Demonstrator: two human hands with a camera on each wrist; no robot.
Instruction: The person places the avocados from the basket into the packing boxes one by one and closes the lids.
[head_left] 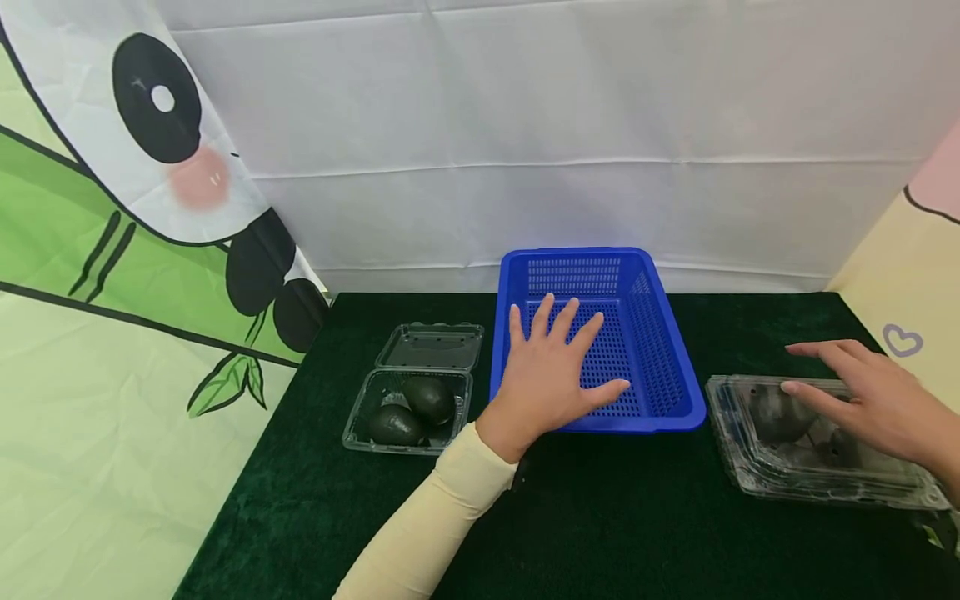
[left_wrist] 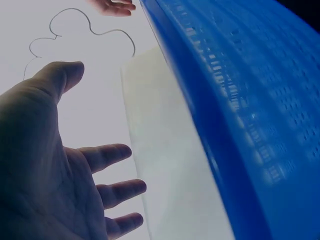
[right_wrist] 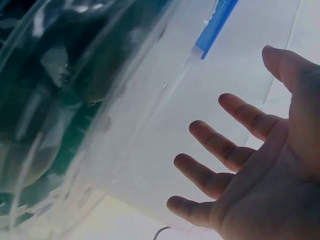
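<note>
My left hand (head_left: 543, 379), fingers spread and holding nothing, hovers over the front left part of a blue plastic basket (head_left: 678, 375). In the left wrist view the palm faces the basket's rim (left_wrist: 200, 120), apart from it. My right hand (head_left: 873, 400) is held above a closed clear plastic clamshell box (head_left: 810, 479), its fingers extended and nothing in its grasp. Dark round fruits, perhaps avocados (head_left: 780, 414), show through that lid. The right wrist view shows the palm (right_wrist: 270, 200) beside the clear box wall (right_wrist: 65, 100), with a gap between them.
An open clear clamshell box (head_left: 356, 433), lid folded back, stands left of the basket with two dark avocados (head_left: 427, 398) in it. Dark green cloth (head_left: 300, 517) covers the table. A white cloth (head_left: 450, 125) hangs behind, and a printed cartoon cloth (head_left: 112, 467) hangs at the left.
</note>
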